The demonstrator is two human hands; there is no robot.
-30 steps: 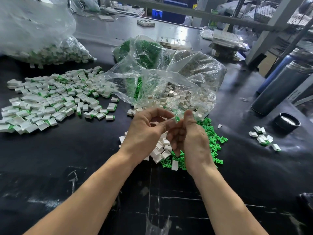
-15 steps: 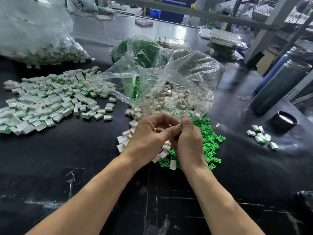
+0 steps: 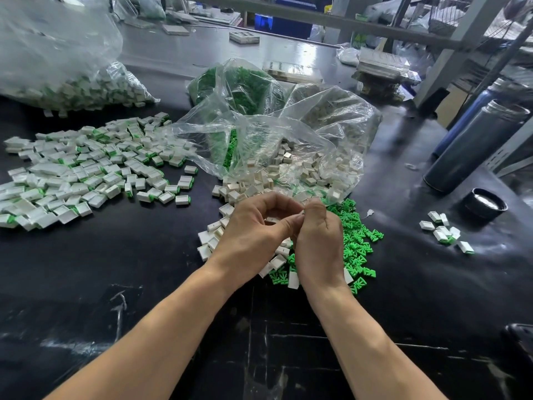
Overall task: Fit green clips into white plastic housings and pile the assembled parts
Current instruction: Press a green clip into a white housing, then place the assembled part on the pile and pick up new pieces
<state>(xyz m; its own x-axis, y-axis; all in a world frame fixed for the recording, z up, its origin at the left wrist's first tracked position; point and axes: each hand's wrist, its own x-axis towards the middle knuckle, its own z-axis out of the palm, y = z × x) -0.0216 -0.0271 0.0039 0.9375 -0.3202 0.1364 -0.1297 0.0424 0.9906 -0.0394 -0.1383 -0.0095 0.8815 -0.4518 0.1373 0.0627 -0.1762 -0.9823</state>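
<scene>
My left hand (image 3: 253,232) and my right hand (image 3: 317,241) meet above the middle of the black table, fingertips pressed together on a small white housing (image 3: 300,216) that shows only as a sliver between them. The green clip in it is hidden. Beneath the hands lie loose white housings (image 3: 212,236) and loose green clips (image 3: 359,239). A wide pile of assembled parts (image 3: 86,171) spreads on the left.
An open clear bag of white housings (image 3: 311,157) lies just behind my hands, a bag of green clips (image 3: 236,82) behind it, a big bag of assembled parts (image 3: 66,82) far left. Two dark flasks (image 3: 473,145), a black lid (image 3: 484,203) and a few assembled parts (image 3: 444,233) sit right.
My hands have closed together; the green clip seen between the fingertips a second ago is no longer visible. The view has shifted slightly.
</scene>
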